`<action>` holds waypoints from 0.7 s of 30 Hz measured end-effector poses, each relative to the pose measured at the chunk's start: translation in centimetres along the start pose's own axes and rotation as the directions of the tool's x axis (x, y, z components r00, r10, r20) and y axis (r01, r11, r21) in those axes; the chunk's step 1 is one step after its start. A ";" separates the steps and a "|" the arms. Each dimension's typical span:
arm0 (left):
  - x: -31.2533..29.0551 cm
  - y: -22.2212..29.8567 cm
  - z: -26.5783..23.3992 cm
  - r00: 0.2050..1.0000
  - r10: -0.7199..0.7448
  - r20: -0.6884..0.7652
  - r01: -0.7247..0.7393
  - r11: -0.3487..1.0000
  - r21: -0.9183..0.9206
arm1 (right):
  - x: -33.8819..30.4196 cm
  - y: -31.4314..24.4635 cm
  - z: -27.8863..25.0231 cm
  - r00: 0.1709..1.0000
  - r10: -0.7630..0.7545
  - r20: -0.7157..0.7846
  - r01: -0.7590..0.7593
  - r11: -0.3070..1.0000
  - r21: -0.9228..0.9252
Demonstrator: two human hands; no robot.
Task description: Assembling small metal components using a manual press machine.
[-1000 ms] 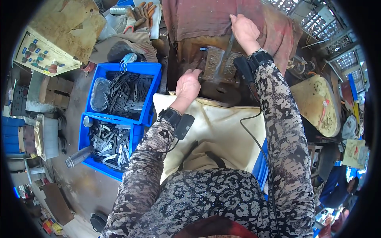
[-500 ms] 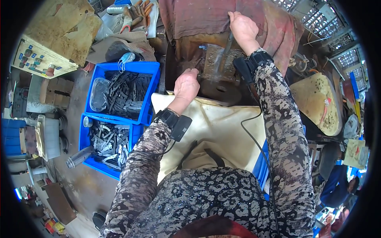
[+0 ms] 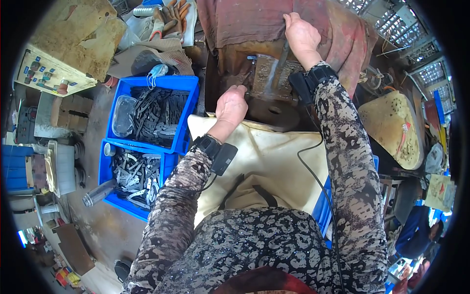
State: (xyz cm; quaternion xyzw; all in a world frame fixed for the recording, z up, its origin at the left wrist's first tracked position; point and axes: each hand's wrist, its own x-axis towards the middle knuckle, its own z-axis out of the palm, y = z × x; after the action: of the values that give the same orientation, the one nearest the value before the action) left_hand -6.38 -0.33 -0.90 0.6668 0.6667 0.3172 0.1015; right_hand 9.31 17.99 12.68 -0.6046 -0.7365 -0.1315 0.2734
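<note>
My right hand [image 3: 302, 38] is closed round the upper end of a grey metal bar [image 3: 282, 62], which slants down over a wet, rust-brown metal plate [image 3: 265, 73]. Left of the plate, my left hand [image 3: 232, 105] is curled at the machine's brown trough, thumb and fingers drawn together. Whatever its fingertips hold is hidden. Between me and the plate lies a dark round disc [image 3: 289, 115] with a hole in it. A reddish-brown cloth [image 3: 245, 24] hangs over the machine behind the plate.
A cream sheet [image 3: 274, 152] covers my lap. Left of me, one blue bin [image 3: 193, 105] holds dark flat metal pieces, and a nearer blue bin [image 3: 104, 169] holds shinier ones. A control box [image 3: 54, 73] stands far left, a stained cream board [image 3: 391, 127] at right.
</note>
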 end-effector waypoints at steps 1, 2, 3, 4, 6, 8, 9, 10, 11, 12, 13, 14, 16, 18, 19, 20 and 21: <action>0.0 0.0 -0.1 1.000 -0.016 0.016 0.016 1.000 -0.004 | -0.1 -0.1 -0.1 1.000 0.000 0.001 0.000 1.000 0.001; 0.0 0.1 -0.1 1.000 -0.017 0.016 0.017 1.000 -0.003 | -0.1 -0.1 -0.1 1.000 0.009 0.002 -0.009 1.000 -0.005; 0.0 0.1 0.0 1.000 -0.011 0.012 0.012 1.000 -0.001 | -0.1 -0.1 -0.1 1.000 0.019 0.004 -0.019 1.000 -0.012; 0.0 0.1 0.0 1.000 -0.006 0.008 0.006 1.000 0.000 | -0.1 -0.1 -0.1 1.000 0.020 0.005 -0.020 1.000 -0.011; 0.0 0.1 0.0 1.000 0.000 0.000 0.000 1.000 0.001 | -0.1 0.0 -0.2 1.000 0.013 0.000 -0.013 1.000 -0.025; -0.1 0.1 0.0 1.000 0.004 -0.008 -0.004 1.000 0.002 | -0.2 -0.1 -0.2 1.000 -0.004 0.003 0.004 1.000 -0.020; -0.1 0.0 0.0 1.000 0.013 -0.003 -0.013 1.000 0.001 | -0.1 0.0 -0.2 1.000 -0.018 0.002 0.018 1.000 -0.016; -0.1 0.0 -0.1 1.000 0.021 0.003 -0.021 1.000 0.000 | -0.1 0.2 0.0 1.000 -0.015 0.002 0.015 1.000 -0.016; -0.1 0.1 0.0 1.000 0.023 0.004 -0.023 1.000 0.001 | 0.1 0.5 0.3 0.999 -0.029 -0.016 0.029 0.999 -0.020; -0.1 0.1 0.0 1.000 0.027 -0.006 -0.027 1.000 0.009 | 0.2 0.5 0.4 0.998 -0.045 -0.034 0.044 0.999 -0.023; 0.0 0.1 0.1 0.999 0.031 -0.016 -0.031 0.999 0.017 | 0.1 0.5 0.6 0.998 -0.044 -0.033 0.043 0.999 -0.022; -0.1 0.0 0.1 0.999 0.031 -0.016 -0.031 0.999 0.018 | 0.1 0.6 0.7 0.998 -0.050 -0.041 0.049 0.999 -0.021; -0.1 0.1 0.0 0.999 0.044 -0.025 -0.043 0.999 0.010 | 0.2 0.5 0.7 0.997 -0.058 -0.050 0.057 0.998 -0.019; -0.1 0.2 0.0 0.999 0.039 -0.025 -0.039 0.999 0.016 | 0.1 0.5 0.7 0.998 -0.045 -0.035 0.044 0.998 -0.033; -0.1 0.2 -0.1 0.999 0.034 -0.024 -0.034 0.999 0.021 | 0.1 0.4 0.7 0.998 -0.045 -0.036 0.044 0.998 -0.033; -0.1 0.2 -0.1 0.999 0.034 -0.024 -0.034 0.999 0.022 | 0.2 0.4 0.6 0.998 -0.051 -0.040 0.049 0.998 -0.037; -0.1 0.3 -0.1 0.999 0.035 -0.030 -0.034 0.999 0.026 | 0.2 0.4 0.6 0.997 -0.056 -0.043 0.055 0.998 -0.040</action>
State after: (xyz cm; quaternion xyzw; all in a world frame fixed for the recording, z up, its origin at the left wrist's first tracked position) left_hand -6.21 -0.49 -0.68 0.6745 0.6606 0.3204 0.0772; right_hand 9.55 18.56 12.22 -0.5862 -0.7441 -0.1667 0.2738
